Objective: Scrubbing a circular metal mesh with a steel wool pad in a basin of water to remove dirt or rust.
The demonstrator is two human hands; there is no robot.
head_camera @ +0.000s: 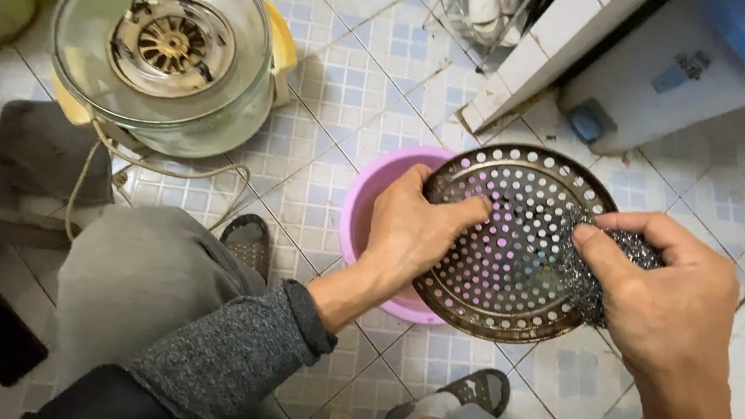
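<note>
The right hand (678, 309) grips a steel wool scourer (602, 266) pressed against a round perforated metal tray (505, 245), whose left rim the left hand (413, 229) clasps. The tray tilts over a pink basin (368, 204) on the tiled floor (349, 93); a glass-bowled cooker (165, 47) stands nearby at the left.

perforated round metal tray (504, 254) | tilted, over pink basin | steel-wool scrubber (607, 267) against its surface

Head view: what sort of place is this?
Probably a home washing or kitchen corner, at floor level: tiled floor, pink basin, perforated metal tray being scrubbed with steel wool, dish rack.
</note>
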